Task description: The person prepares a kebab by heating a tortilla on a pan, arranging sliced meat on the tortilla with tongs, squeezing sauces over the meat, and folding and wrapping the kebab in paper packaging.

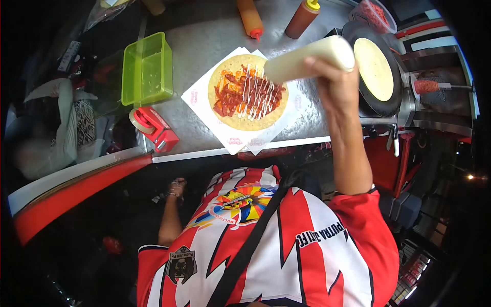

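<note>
My right hand (335,84) grips a squeeze bottle (299,59) of white sauce, held tilted over a round flatbread (222,69) with its tip end to the left. Zigzag white lines of sauce lie across the reddish-brown chopped filling (230,102), which has orange sauce under it. Beneath the flatbread is white printed paper (230,140) on the metal counter (192,56). My left hand (177,188) hangs low beside my body, below the counter edge, apart from the food. Its fingers look curled, but dim light hides whether anything is in them.
A green plastic container (148,69) and a red tape dispenser (153,129) stand to the left. Two sauce bottles, one orange (249,18) and one brown (302,20), are at the back. On the right a pale flatbread (375,69) lies on a black round griddle (364,102).
</note>
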A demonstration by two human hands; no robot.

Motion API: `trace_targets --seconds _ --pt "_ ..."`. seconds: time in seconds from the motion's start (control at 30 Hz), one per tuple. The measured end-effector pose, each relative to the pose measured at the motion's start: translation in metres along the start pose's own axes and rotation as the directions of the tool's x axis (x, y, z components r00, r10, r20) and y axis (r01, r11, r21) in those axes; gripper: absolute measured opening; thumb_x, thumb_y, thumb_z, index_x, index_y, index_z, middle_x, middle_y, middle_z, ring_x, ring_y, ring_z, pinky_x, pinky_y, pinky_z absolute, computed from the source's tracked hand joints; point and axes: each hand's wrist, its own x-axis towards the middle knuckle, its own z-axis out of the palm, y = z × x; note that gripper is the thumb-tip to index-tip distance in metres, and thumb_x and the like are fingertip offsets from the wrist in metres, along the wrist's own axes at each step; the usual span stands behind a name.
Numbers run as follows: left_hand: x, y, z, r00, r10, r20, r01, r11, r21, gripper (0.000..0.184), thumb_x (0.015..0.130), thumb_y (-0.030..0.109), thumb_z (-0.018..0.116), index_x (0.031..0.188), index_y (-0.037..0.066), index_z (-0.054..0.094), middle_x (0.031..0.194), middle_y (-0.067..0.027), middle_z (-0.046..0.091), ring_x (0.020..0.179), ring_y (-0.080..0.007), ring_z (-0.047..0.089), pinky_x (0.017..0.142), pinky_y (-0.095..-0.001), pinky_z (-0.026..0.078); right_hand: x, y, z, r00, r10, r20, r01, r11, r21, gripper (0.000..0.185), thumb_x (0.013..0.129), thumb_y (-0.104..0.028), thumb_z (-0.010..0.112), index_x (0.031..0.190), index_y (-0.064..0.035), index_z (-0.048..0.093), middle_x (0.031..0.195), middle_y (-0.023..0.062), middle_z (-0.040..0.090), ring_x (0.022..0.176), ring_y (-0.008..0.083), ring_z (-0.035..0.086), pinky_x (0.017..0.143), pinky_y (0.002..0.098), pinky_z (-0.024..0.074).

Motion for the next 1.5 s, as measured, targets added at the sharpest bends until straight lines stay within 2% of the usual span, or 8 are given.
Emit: trace_targets --seconds 0.7,0.8,0.87,0.97,1.07,1.2,1.37,1.5 --pt "0.033 -0.063 0.014 0.98 -0.178 0.09 0.184 0.981 -0.059 0.045 0.092 0.042 0.069 0.126 0.013 0.071 0.124 -0.015 0.073 0.116 -0.0282 0.069 0.101 -0.0389 0.053 0.006 0.021 0.041 0.993 -0.064 0.099 0.071 0.995 -0.075 0.044 0.068 0.002 0.089 0.105 -0.0007 0.068 0.095 0.0075 0.074 0.086 0.0169 0.071 0.087 0.0334 0.0573" --pt "0.017 -0.078 0.017 0.998 0.054 0.036 -0.052 0.996 -0.07 0.044 0.092 0.041 0.068 0.128 0.016 0.07 0.125 -0.0139 0.073 0.116 -0.0283 0.069 0.101 -0.039 0.052 0.003 0.027 0.051 0.988 -0.033 0.148 0.053 0.99 -0.132 0.042 0.067 0.005 0.088 0.104 0.0011 0.068 0.096 0.0097 0.075 0.087 0.0197 0.073 0.086 0.0367 0.0595" --pt "0.001 -0.058 0.012 0.999 0.038 0.017 -0.04 0.992 0.12 0.043 0.093 0.04 0.068 0.128 0.015 0.07 0.125 -0.0138 0.073 0.116 -0.0274 0.069 0.101 -0.0387 0.052 0.02 0.018 0.043 0.991 -0.036 0.131 0.027 0.997 0.074 0.043 0.067 0.006 0.088 0.104 -0.0001 0.068 0.096 0.0091 0.074 0.089 0.0188 0.072 0.085 0.0366 0.0601" --pt "-0.016 -0.031 0.004 0.999 0.035 0.016 -0.038 0.949 0.313 0.042 0.094 0.038 0.067 0.129 0.015 0.069 0.125 -0.0137 0.072 0.115 -0.0261 0.069 0.102 -0.0382 0.052 0.0 0.026 0.047 0.977 -0.06 0.204 0.106 0.969 -0.222 0.04 0.069 0.005 0.088 0.104 -0.0007 0.069 0.096 0.0096 0.074 0.089 0.018 0.072 0.084 0.0363 0.0594" --pt "0.014 -0.071 0.011 0.989 0.042 0.141 -0.02 0.988 -0.152 0.042 0.095 0.037 0.067 0.127 0.01 0.069 0.123 -0.0146 0.072 0.115 -0.0258 0.069 0.103 -0.0374 0.051 0.01 0.015 0.019 0.997 -0.021 0.069 0.025 0.999 -0.044 0.039 0.067 0.002 0.09 0.1 -0.0026 0.069 0.097 0.0068 0.073 0.088 0.016 0.07 0.086 0.0334 0.056" --pt "-0.017 -0.006 -0.003 1.0 -0.024 -0.014 0.025 0.992 0.123 0.042 0.095 0.035 0.068 0.126 0.008 0.069 0.116 -0.0126 0.074 0.106 -0.0239 0.071 0.095 -0.0351 0.054 -0.012 0.019 -0.016 0.98 0.021 0.199 0.032 0.966 -0.257 0.043 0.066 0.005 0.089 0.102 -0.0012 0.066 0.095 0.0064 0.073 0.089 0.017 0.07 0.086 0.0348 0.0569" --pt "0.029 -0.036 -0.001 0.979 0.193 0.064 -0.203 0.942 0.268 0.043 0.092 0.035 0.071 0.127 0.009 0.068 0.106 -0.0093 0.075 0.09 -0.02 0.072 0.082 -0.0316 0.055 -0.014 -0.009 -0.042 0.999 -0.01 -0.046 0.004 0.991 -0.136 0.043 0.065 0.013 0.084 0.1 -0.0035 0.064 0.095 0.006 0.07 0.088 0.0166 0.068 0.084 0.0329 0.0555" --pt "0.006 0.028 -0.013 0.999 -0.048 0.022 0.046 0.998 0.051 0.043 0.092 0.034 0.07 0.127 0.009 0.067 0.102 -0.0103 0.075 0.08 -0.0199 0.071 0.074 -0.0349 0.056 -0.027 -0.013 -0.049 0.996 0.02 -0.084 -0.032 0.99 -0.134 0.042 0.064 0.012 0.085 0.097 -0.0036 0.064 0.091 0.0034 0.068 0.085 0.0146 0.066 0.083 0.0313 0.054"
